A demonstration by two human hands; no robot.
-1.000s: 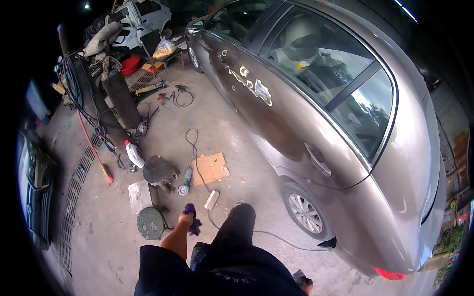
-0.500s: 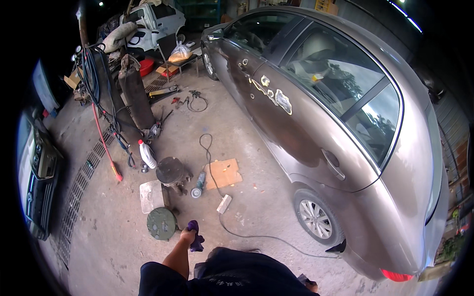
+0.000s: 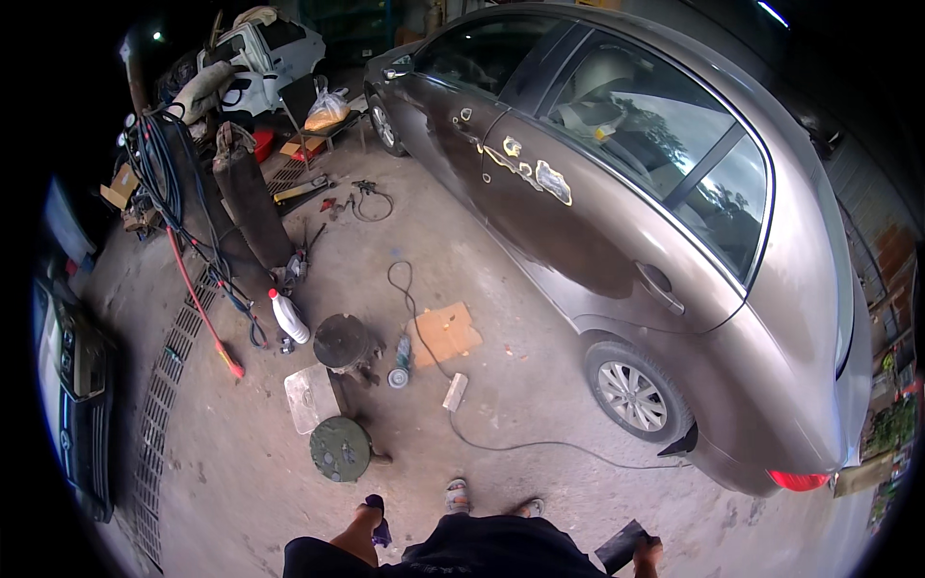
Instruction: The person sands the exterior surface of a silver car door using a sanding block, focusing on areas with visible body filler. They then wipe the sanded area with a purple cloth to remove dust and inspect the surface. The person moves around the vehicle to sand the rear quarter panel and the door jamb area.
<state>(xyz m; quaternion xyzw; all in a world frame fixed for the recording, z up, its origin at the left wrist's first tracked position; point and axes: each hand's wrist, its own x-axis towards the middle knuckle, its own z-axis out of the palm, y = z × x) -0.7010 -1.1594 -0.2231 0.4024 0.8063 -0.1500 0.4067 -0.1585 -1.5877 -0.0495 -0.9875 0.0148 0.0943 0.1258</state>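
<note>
Low in the picture, my left hand (image 3: 365,518) is closed round a crumpled purple cloth (image 3: 383,534), which hangs down beside the wrist. The nearest thing to it is a round green stool (image 3: 340,449), just beyond and apart from the hand. At the lower right, my right hand (image 3: 648,550) grips a dark, flat, roughly rectangular piece (image 3: 619,547); its material is hard to make out. Farther off on the right stands a brown car (image 3: 617,231). Bare patches with pale, ragged edges (image 3: 552,182) mark its doors. Neither hand touches the car.
A black round stool (image 3: 342,342), an angle grinder (image 3: 399,371), flattened cardboard (image 3: 445,335) and a pale block (image 3: 456,392) are on the floor. A cable (image 3: 540,444) runs toward the rear wheel (image 3: 636,395). Left are a white bottle (image 3: 288,316), a floor grate (image 3: 154,424) and hoses (image 3: 164,173).
The view has shifted, and my feet now show. My left hand, still with the purple cloth, is lower in the picture. My right hand has come into fuller view with the dark flat piece.
</note>
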